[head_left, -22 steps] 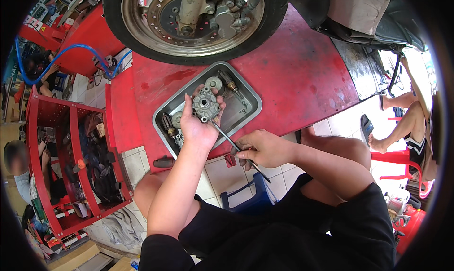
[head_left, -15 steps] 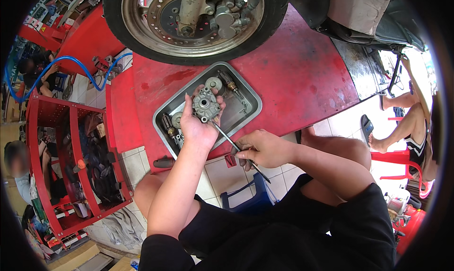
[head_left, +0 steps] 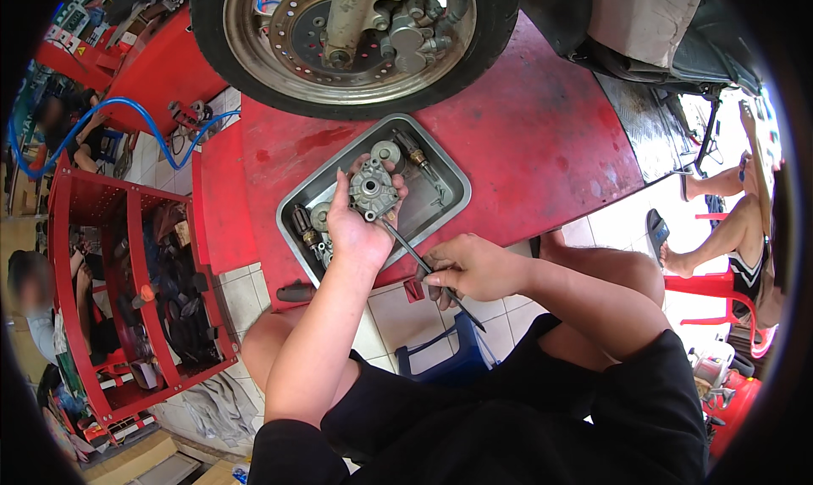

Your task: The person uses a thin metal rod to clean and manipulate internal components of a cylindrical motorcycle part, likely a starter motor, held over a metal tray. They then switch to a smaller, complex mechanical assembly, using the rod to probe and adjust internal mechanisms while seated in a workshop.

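Observation:
My left hand (head_left: 359, 233), palm up, holds a round grey cast-metal housing (head_left: 373, 195) with a hole in its middle and bolt ears round its edge. My right hand (head_left: 474, 266) is closed round a long thin dark rod-shaped tool (head_left: 405, 246). Its upper end reaches the lower edge of the housing; whether it sits in a bolt hole cannot be made out. The other end comes to a dark point below my right hand. Beneath the housing lies a metal tray (head_left: 458, 165) with several greasy parts in it, among them a dark cylindrical part (head_left: 412, 149) and a round metal piece (head_left: 386, 152).
The tray rests on a red platform (head_left: 525, 129) under a scooter's front wheel (head_left: 356, 108). A red tool cart (head_left: 135, 273) stands at the left, near a blue hose (head_left: 161, 133). A blue stool (head_left: 461, 349) is below my hands. Another person's leg (head_left: 720, 239) shows at the right.
The view has shifted very slightly. Both hands, the housing and the rod-shaped tool keep almost the same position.

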Demonstrator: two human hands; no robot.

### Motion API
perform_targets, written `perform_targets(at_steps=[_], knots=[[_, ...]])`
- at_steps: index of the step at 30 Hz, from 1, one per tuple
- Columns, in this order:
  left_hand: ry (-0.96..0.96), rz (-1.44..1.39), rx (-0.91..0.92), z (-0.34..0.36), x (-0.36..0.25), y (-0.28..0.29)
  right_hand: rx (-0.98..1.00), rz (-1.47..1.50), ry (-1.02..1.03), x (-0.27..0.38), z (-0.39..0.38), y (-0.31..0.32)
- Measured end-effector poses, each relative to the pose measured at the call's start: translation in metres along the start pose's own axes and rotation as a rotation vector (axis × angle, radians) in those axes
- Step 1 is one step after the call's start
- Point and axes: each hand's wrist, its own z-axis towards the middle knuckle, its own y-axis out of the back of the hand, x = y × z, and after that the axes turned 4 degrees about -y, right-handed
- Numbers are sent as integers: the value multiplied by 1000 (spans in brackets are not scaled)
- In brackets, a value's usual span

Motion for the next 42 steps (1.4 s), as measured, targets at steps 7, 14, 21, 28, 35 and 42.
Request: perform_targets(at_steps=[7,14,21,28,35,42], knots=[[27,46,63,-6,6,-4,7,242,-105,-6,1,0],[1,94,120,-7,11,-5,-18,47,-118,3,1,-6],[9,18,75,-5,3,-2,46,145,62,-7,9,-6],[76,-11,50,-8,6,-5,170,276,-43,5,1,7],[100,-12,25,-13,11,-5,281,490,-77,-4,4,3],[102,10,32,-16,13,-4,245,387,-74,-3,4,6]])
